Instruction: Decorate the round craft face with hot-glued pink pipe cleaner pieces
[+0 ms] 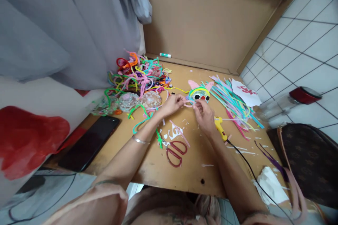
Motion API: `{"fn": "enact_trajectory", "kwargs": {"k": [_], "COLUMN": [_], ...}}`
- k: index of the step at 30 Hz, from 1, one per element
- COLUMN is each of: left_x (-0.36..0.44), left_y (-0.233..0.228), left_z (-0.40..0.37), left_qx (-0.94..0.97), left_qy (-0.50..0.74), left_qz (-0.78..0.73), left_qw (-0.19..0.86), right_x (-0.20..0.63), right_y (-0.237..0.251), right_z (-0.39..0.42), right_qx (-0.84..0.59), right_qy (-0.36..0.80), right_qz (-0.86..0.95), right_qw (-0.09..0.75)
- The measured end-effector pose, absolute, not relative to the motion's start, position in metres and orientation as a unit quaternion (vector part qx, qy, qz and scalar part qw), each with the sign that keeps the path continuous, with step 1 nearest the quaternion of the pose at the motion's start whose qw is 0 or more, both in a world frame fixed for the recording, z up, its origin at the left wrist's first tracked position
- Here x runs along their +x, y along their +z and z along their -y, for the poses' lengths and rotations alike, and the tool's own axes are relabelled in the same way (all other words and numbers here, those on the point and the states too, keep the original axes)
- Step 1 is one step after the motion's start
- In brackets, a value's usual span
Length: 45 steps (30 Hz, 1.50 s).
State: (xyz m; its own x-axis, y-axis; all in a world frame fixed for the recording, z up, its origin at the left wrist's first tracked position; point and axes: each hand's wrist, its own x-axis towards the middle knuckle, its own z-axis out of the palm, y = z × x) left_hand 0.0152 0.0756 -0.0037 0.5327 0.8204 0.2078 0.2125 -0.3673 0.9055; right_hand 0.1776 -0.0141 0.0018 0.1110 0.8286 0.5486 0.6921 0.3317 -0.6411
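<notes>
A pale pink pipe cleaner (188, 104), bent into a small loop, is pinched between both hands above the table. My left hand (174, 104) has its fingertips closed on the loop's left side. On the other side, my right hand (204, 114) grips it with thumb and finger. Just behind the hands lies a craft animal face (200, 94) with pink ears, googly eyes, a red nose and a yellow-green band. Red-handled scissors (176, 152) rest below the hands, near white paper scraps (175, 132). A yellow glue gun (220, 128) sits beside my right wrist, partly hidden by it.
A tangled heap of coloured pipe cleaners (144, 72) fills the back left, with a black phone (89, 143) nearer. Straight pipe cleaners (232, 98) lie at right. A bottle (290, 102), brown bag (306, 161) and crumpled tissue (271, 185) line the right edge. Cardboard (208, 21) stands behind.
</notes>
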Motion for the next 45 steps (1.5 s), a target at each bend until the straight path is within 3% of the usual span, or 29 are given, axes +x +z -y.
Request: {"fn": "enact_trajectory", "kwargs": {"k": [7,14,28,36,45], "left_x": [0.034,0.032,0.038,0.046,0.048], "left_y": [-0.006,-0.001,-0.004,-0.021,-0.025], "left_z": [-0.071,-0.078,-0.080,-0.098,-0.105], "left_qx": [0.594,0.584,0.625,0.620,0.645], "left_qy": [0.405,0.411,0.390,0.448,0.474], "left_qz": [-0.263,-0.251,-0.272,-0.319,-0.330], "left_qw": [0.643,0.653,0.619,0.560,0.501], "right_x": [0.182,0.188,0.191,0.221,0.232], "right_y": [0.001,0.010,0.008,0.026,0.017], "right_z": [0.010,0.007,0.004,-0.005,-0.029], "right_qx": [-0.556,-0.530,-0.535,-0.581,-0.550], "right_qy": [0.231,0.226,0.213,0.033,0.048], "right_qz": [0.516,0.470,0.487,0.575,0.679], "right_qw": [0.610,0.669,0.657,0.575,0.484]}}
